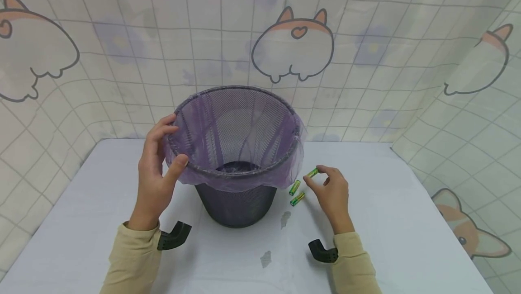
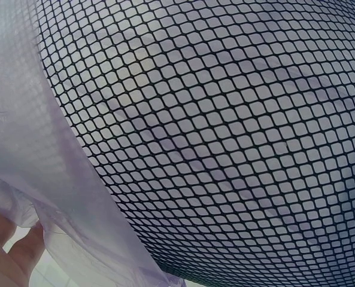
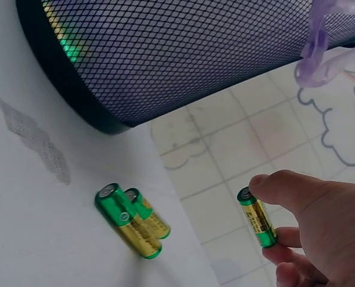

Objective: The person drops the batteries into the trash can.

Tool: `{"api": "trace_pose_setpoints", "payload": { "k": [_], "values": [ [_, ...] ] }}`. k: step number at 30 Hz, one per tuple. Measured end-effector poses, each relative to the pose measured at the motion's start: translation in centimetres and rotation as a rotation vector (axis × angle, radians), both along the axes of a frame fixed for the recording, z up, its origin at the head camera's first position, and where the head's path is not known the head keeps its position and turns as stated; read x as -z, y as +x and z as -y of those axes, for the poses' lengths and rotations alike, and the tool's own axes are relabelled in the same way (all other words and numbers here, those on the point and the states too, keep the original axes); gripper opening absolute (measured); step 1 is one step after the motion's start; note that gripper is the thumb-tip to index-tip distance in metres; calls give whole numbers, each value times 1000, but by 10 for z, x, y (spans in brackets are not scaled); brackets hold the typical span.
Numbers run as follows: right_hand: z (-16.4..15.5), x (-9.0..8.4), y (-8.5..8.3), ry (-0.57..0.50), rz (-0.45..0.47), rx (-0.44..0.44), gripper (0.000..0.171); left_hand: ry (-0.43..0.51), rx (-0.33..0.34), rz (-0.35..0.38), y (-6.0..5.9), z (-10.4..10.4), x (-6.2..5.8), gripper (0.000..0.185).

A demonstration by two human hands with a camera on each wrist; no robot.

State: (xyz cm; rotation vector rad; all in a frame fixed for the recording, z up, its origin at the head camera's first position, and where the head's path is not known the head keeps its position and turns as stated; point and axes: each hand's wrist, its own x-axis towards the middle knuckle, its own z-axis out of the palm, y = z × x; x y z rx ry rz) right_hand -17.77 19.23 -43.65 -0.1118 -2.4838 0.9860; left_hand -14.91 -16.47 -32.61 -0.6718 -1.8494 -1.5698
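Right of the lined mesh wastebasket [image 1: 238, 206], I have the right hand [image 1: 331, 193] pinching one green-and-gold cylindrical battery [image 1: 312, 173]; two loose batteries [image 3: 129, 224] lie nearby. The left hand [image 1: 155, 181] grips the rim [image 1: 236, 175]. I judge this a pick-up; the next move calls for a firm pinch, clear of the purple liner [image 1: 234, 185]. Lettering [image 3: 258, 218]: illegible.

The three batteries [image 3: 126, 222] are shiny green and gold with dark lettering. The basket [image 1: 238, 208] is black, its side a fine diamond mesh, and the bag [image 1: 240, 185] is sheer purple. The table [image 1: 407, 239] is white with grey patches [image 1: 266, 259]. The backdrop [image 1: 195, 4] is off-white with a grey grid, pale purple flowers [image 1: 372, 47] with yellow centres, and white-and-orange dogs [image 1: 293, 52] outlined in grey. The sleeves [image 1: 134, 258] are plain beige; the wrist brackets [image 1: 174, 237] are black.
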Motion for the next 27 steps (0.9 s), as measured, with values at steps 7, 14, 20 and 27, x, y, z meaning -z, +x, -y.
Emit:
{"api": "trace_pose_setpoints", "payload": {
  "k": [7,14,20,27],
  "values": [
    [0,-13,3,-12,-40,2,45,-8,-10,9,1,-1,-1,48],
    [2,-25,7,-13,-130,-14,46,-7,-7,8,1,-1,-1,49],
    [4,-38,12,-22,-171,-21,46,-6,-2,-1,0,-1,-1,49],
    [7,-51,20,-19,-203,-19,48,3,4,-5,0,-1,0,49]
  ]
}}
